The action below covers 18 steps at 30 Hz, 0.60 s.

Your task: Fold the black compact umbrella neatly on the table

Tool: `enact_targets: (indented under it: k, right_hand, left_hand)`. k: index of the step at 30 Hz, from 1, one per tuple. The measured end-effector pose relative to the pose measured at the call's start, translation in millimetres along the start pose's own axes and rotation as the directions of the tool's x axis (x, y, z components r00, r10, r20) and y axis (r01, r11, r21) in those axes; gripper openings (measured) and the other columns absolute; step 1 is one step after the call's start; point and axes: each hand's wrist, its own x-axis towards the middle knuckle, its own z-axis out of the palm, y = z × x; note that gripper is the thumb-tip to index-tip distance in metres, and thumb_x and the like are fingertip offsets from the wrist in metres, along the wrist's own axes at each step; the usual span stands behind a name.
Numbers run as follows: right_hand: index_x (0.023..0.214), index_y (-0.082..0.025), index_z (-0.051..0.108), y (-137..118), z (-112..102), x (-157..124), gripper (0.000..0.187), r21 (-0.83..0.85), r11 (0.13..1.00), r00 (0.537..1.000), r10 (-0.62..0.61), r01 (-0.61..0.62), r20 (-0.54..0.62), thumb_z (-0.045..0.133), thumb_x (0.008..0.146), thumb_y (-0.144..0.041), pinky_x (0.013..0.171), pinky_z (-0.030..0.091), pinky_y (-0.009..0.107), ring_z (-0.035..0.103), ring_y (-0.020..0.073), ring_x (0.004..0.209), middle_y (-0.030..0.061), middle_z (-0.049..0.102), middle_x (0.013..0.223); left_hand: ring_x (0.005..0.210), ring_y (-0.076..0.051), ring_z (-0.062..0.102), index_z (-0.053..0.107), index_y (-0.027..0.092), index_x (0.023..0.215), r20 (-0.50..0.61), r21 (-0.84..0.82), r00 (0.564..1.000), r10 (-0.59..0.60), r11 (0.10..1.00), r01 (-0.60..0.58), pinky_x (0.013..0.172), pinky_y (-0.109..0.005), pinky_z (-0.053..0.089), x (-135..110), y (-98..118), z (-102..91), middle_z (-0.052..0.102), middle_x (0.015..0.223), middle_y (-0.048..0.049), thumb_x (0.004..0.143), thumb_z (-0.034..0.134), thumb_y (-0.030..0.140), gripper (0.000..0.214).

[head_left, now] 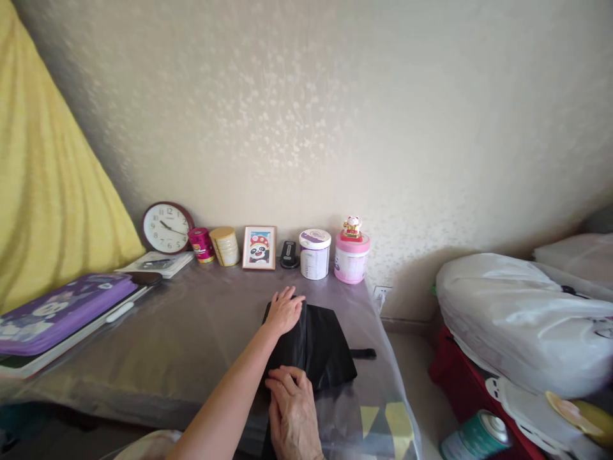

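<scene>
A piece of folded black fabric [330, 345] lies flat near the right end of the table, with a raised fold down its middle. A short black strap [364, 353] sticks out from its right side. My left hand [285, 312] reaches across and rests on the fabric's far part, fingers stretched out along the fold. Closer to me, my right hand [294, 406] has its fingers drawn together at the near left edge of the fabric, closed on it. The fingertips' undersides are hidden.
Along the wall stand a clock [167, 228], a pink can [202, 245], a yellow-lidded tin [225, 246], a panda picture frame [259, 248] and two tubs [315, 255]. A purple case [64, 313] lies left. Beyond the table's right edge sits a white bag [517, 319].
</scene>
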Motion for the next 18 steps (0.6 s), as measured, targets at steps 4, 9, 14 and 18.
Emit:
enact_targets:
  k: [4, 9, 14, 18]
  right_hand:
    - [0.101, -0.024, 0.064, -2.6, -0.6, 0.0, 0.043, -0.004, 1.000, 1.000, 0.016, -0.016, 0.015, 0.047, 0.071, 0.000, 0.085, 0.043, 0.036, 0.052, 0.0209, 0.099, 0.0001, 0.066, 0.105]
    - [0.101, -0.024, 0.064, -5.6, -0.9, -0.1, 0.042, -0.035, 0.999, 1.000, 0.019, -0.019, 0.011, 0.046, 0.071, 0.000, 0.082, 0.043, 0.036, 0.053, 0.0217, 0.097, 0.0016, 0.066, 0.103]
    - [0.100, -0.023, 0.064, -5.7, 5.2, -2.4, 0.042, -0.122, 0.991, 0.998, 0.055, -0.052, 0.026, 0.046, 0.070, 0.000, 0.078, 0.044, 0.037, 0.052, 0.0238, 0.091, 0.0040, 0.066, 0.097]
    - [0.099, -0.021, 0.065, -4.2, 12.0, -5.1, 0.038, -0.165, 0.986, 0.999, 0.039, -0.040, -0.010, 0.046, 0.074, -0.001, 0.079, 0.044, 0.039, 0.052, 0.0254, 0.093, 0.0058, 0.067, 0.096]
  left_hand:
    - [0.125, -0.034, 0.040, 0.049, 0.008, 0.127, -0.059, 0.000, 0.990, -0.127, 0.992, 0.128, 0.100, -0.055, 0.030, -3.1, -7.4, -6.8, 0.042, 0.137, -0.0207, 0.094, 0.025, 0.026, 0.044]
    - [0.133, -0.026, 0.029, 0.041, 0.014, 0.133, -0.045, -0.060, 0.999, -0.006, 0.998, 0.004, 0.108, -0.046, 0.024, -31.8, 10.5, -21.0, 0.034, 0.144, -0.0111, 0.096, 0.021, 0.028, 0.045]
    - [0.132, -0.020, 0.033, 0.049, 0.022, 0.127, 0.075, -0.155, 0.985, 0.153, 0.978, -0.140, 0.106, -0.038, 0.032, -71.3, 23.1, -20.0, 0.041, 0.141, -0.0037, 0.095, 0.030, 0.033, 0.039]
    - [0.134, -0.016, 0.027, 0.047, 0.016, 0.128, 0.117, -0.198, 0.977, 0.181, 0.968, -0.155, 0.108, -0.032, 0.028, -92.6, 14.6, -22.0, 0.039, 0.142, -0.0064, 0.094, 0.027, 0.027, 0.041]
